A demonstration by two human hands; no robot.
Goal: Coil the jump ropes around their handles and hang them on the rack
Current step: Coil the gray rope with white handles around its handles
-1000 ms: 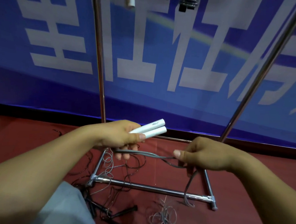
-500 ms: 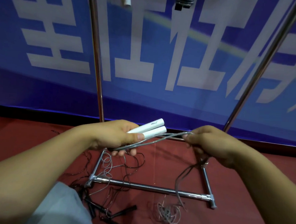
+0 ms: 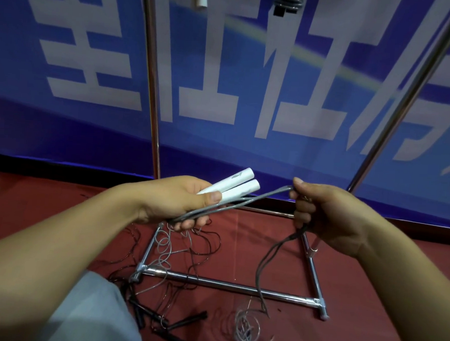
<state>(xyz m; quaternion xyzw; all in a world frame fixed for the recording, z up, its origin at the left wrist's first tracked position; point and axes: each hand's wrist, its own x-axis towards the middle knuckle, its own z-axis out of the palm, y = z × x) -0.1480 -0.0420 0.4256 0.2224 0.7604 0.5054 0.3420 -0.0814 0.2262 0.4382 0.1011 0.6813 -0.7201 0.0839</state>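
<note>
Dim, even indoor light; soft overall focus, wide-angle bending at edges.

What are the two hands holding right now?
Left hand: closed around the two white handles.
Right hand: closed, pinching the grey rope.

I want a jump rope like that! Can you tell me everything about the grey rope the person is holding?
The rope is a thin grey cord that looks like smooth plastic. It joins two white handles held side by side in the left hand. Doubled strands stretch across to the right hand, whose fingers pinch the fold. From there the rest hangs down in front of the rack and ends in loose loops on the red floor. It is not yet wound around the handles.
</note>
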